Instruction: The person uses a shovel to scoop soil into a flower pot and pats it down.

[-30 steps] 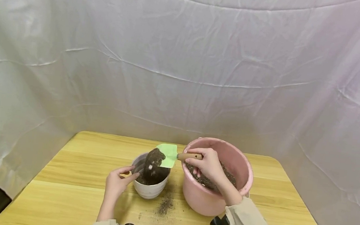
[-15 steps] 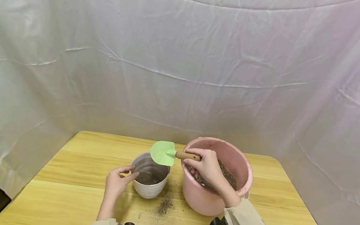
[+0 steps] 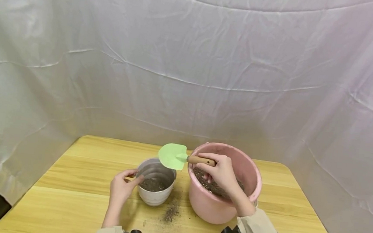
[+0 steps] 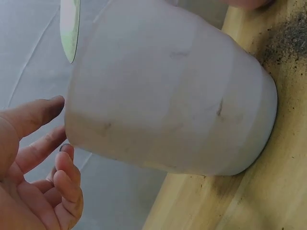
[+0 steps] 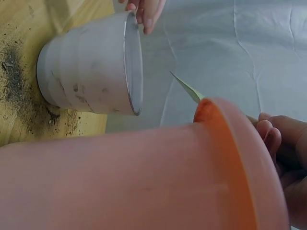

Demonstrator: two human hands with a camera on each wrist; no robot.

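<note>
My right hand (image 3: 223, 172) grips the wooden handle of a green trowel (image 3: 172, 156). Its bare blade hangs level between the white pot's (image 3: 154, 193) far rim and the pink bucket (image 3: 257, 179). The bucket holds dark soil (image 3: 211, 186), and a little soil lies in the pot. My left hand (image 3: 121, 187) touches the pot's left rim with its fingertips. In the left wrist view, the hand (image 4: 33, 182) lies loosely beside the pot (image 4: 168, 96). The right wrist view shows the bucket wall (image 5: 144, 177), the pot (image 5: 91, 72) and the blade's edge (image 5: 187, 88).
Spilled soil (image 3: 171, 213) lies on the wooden table (image 3: 75, 203) in front of the gap between pot and bucket. A white cloth backdrop (image 3: 190, 76) hangs behind and around the table. The table's edges are near on the left and right.
A second ago the trowel was tipping soil into the pot. Its blade is now bare and level, and it has shifted right toward the bucket with my right hand. The left hand stayed.
</note>
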